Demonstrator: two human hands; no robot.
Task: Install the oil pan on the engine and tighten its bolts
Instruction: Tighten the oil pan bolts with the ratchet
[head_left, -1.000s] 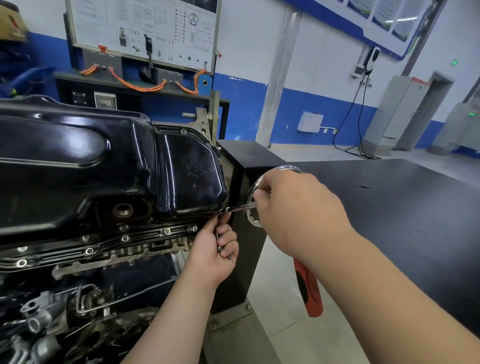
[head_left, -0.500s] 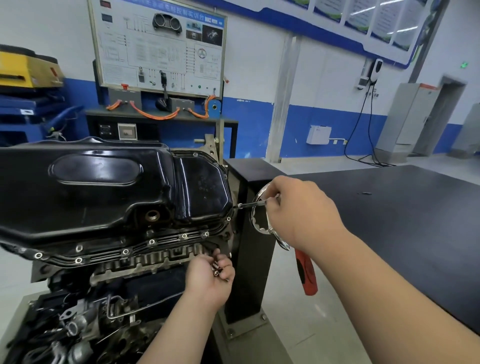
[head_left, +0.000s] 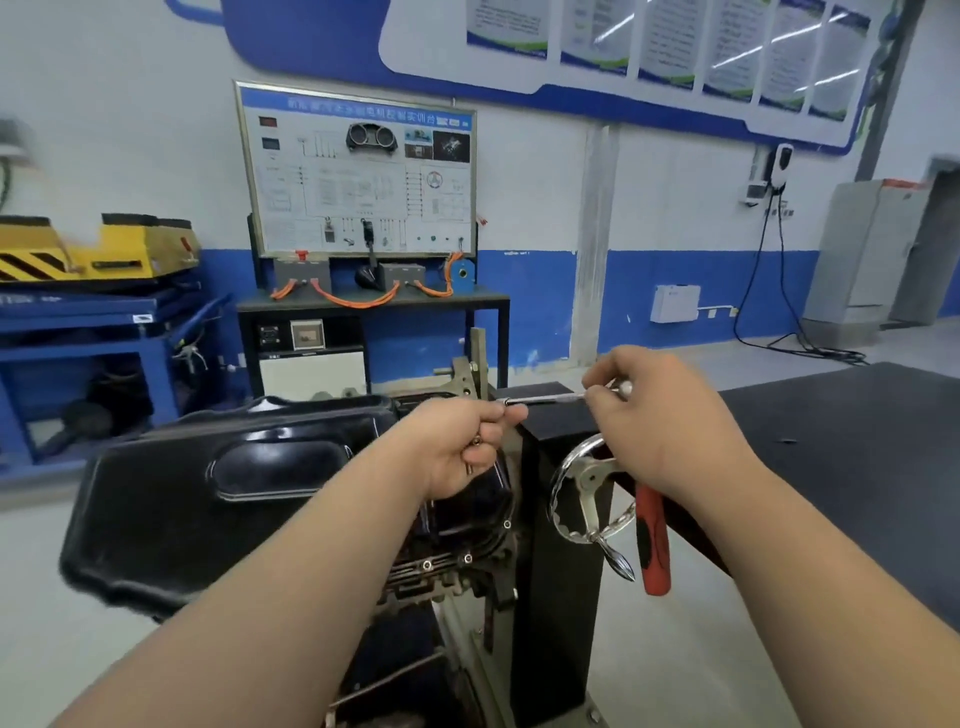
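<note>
Fingers (head_left: 496, 414) of the left hand (head_left: 457, 452) are curled, thumb and forefinger pinching the free end of a thin, bright steel extension bar (head_left: 545, 399). The lower fingers fold over a few small loose bolts (head_left: 475, 441) whose metal ends poke out of the palm. This hand sits just right of the frame's centre, in front of the far end of the oil pan.

Level with it to the right, the right hand (head_left: 660, 421) closes its fingers (head_left: 613, 374) round the head of the ratchet (head_left: 652, 540). The bar runs sideways between the two hands, and the ratchet's smooth red grip hangs down below the wrist.

Left of centre lies the oil pan (head_left: 234, 493), a pressed, glossy black shell with rounded corners and a raised oval panel. It sits on top of the engine (head_left: 441, 582), whose rough grey ribbed castings show underneath. Along the pan's flange, bottom centre, a few round bolt heads (head_left: 427, 565) are seated.

Just right of the pan stands a square matt black stand (head_left: 550, 597) carrying a chromed handwheel (head_left: 558, 488) with a scalloped inner rim and a pointed knob. A dark, flat tabletop (head_left: 857, 467) fills the right side. At upper centre, a framed white training board (head_left: 358, 171) stands against the blue and white wall, with orange cables looping below it.
</note>
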